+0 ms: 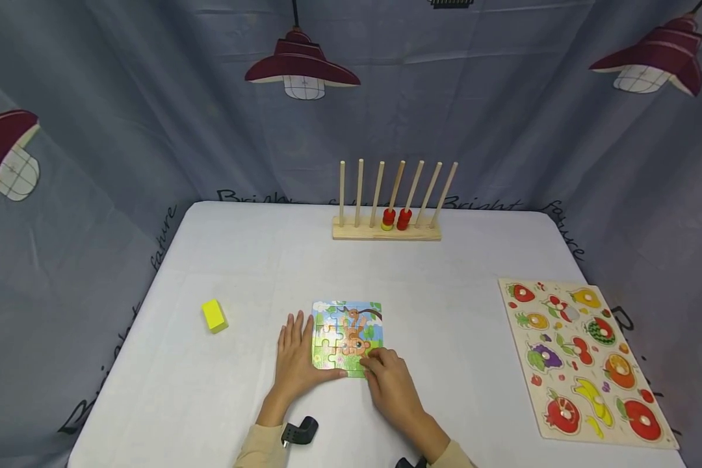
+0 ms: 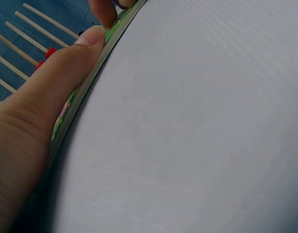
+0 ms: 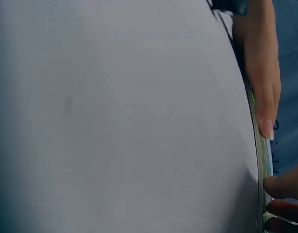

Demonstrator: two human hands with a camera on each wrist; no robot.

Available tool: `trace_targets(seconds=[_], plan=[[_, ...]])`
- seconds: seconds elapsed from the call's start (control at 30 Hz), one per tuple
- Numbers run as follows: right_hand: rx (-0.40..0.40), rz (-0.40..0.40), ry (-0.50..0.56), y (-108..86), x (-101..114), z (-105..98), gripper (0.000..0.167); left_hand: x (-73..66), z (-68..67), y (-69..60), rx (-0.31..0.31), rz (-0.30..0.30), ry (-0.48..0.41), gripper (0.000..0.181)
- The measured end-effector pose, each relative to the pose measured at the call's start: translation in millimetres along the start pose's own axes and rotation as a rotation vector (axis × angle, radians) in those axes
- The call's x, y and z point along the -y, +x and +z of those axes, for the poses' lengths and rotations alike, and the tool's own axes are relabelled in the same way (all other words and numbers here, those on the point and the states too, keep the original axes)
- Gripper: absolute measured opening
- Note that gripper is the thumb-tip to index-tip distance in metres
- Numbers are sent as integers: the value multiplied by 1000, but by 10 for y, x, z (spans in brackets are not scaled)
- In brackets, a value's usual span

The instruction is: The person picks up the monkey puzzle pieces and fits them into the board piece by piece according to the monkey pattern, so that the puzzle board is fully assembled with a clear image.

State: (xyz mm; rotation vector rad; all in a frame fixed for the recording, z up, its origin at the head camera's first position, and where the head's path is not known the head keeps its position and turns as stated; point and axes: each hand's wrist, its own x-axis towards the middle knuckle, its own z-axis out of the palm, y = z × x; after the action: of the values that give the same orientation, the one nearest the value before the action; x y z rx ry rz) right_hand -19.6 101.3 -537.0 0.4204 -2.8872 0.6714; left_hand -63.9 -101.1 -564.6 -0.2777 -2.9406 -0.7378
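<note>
A small square jigsaw puzzle (image 1: 333, 331) with a monkey on a branch lies on the white table. Beside its left edge, my left hand (image 1: 297, 364) rests with straight fingers, and its thumb lies along the near edge. Bent fingers of my right hand (image 1: 390, 383) hold the puzzle's near right corner. That corner is hidden under the hand. In the right wrist view, the right thumb (image 3: 280, 187) touches the puzzle's rim (image 3: 260, 160). Both thumbs are close together along the near side.
A yellow block (image 1: 214, 316) lies to the left. At the back stands a wooden peg rack (image 1: 351, 232) with red and yellow beads on two pegs. On the right is a fruit puzzle board (image 1: 567, 370). A grey curtain (image 1: 240, 149) hangs around the table.
</note>
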Motion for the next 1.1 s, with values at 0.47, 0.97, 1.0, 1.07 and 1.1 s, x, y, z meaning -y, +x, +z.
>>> trace_targets(seconds=[0.47, 0.97, 1.0, 1.07, 1.1], plan=[[234, -76, -122, -304, 17, -57, 65, -23, 1, -4, 26, -20, -14, 131], [262, -92, -141, -336, 5, -43, 69, -38, -17, -21, 50, -40, -21, 132], [259, -92, -142, -334, 2, -45, 69, -40, -18, -21, 50, -39, -23, 132], [251, -91, -134, -328, -5, -51, 68, -42, -18, -20, 51, -40, -22, 132], [236, -88, -119, -324, -11, -56, 66, -42, -17, -19, 50, -40, -18, 132]])
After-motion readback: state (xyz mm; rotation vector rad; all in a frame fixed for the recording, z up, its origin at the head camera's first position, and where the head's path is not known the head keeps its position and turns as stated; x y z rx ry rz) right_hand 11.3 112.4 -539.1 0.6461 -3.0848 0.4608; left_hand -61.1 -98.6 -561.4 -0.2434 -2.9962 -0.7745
